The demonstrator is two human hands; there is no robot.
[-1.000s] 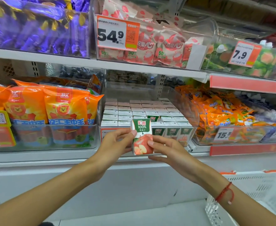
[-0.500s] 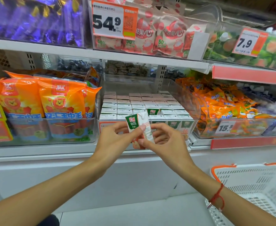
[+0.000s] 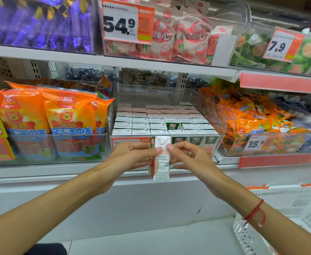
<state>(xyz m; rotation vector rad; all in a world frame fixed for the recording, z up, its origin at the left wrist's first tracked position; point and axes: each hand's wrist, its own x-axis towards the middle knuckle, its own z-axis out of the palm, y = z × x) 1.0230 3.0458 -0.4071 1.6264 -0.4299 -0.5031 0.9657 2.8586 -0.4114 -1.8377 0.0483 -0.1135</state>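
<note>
Here the juice carton stands upright between the fingertips, left hand and right hand both pinching its upper half, the rest hanging below them.

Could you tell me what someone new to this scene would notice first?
The eye lands first on the small juice carton, pinched upright at centre between the left hand and right hand, just in front of a clear bin of matching cartons. Next come the bright orange lion-print bags on the left of the same shelf and the big 54.9 price tag on the shelf above.
</note>
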